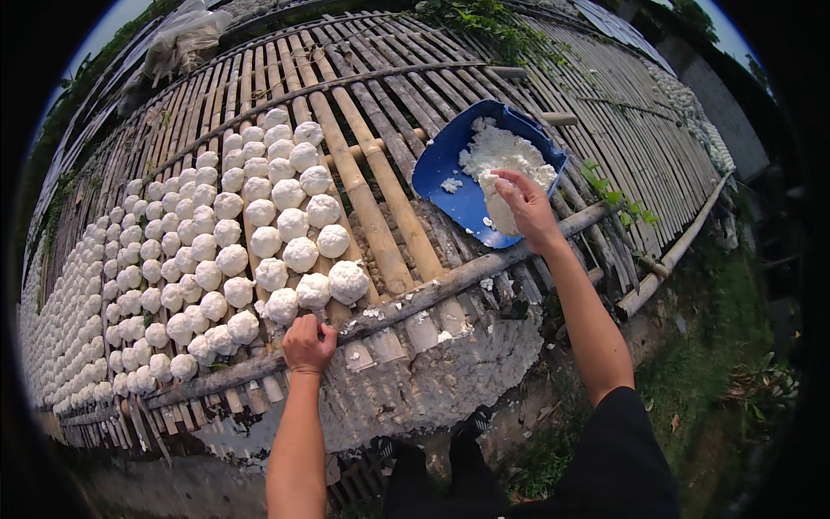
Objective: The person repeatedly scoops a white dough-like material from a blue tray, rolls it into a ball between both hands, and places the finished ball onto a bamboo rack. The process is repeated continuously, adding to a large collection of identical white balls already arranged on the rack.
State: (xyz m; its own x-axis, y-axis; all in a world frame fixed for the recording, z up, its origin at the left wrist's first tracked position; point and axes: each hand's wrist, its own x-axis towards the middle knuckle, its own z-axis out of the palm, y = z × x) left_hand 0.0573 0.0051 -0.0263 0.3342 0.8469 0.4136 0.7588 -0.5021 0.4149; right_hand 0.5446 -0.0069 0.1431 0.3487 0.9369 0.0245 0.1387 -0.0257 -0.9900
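Note:
My right hand is over a blue plastic container with a cut-open rim, its fingers curled round a clump of white crumbly dough. More loose white dough lies in the container behind the hand. My left hand is closed in a fist against the front bamboo pole, and its curled fingers hide whatever they may hold. Just beyond that fist sit rough white balls, the largest at the right end of the nearest row.
Many white balls stand in rows on the bamboo-slat rack, filling its left side. Slats have gaps between them. Green vines poke up right of the container. White crumbs dot the front edge. A clear plastic bag lies at the far left.

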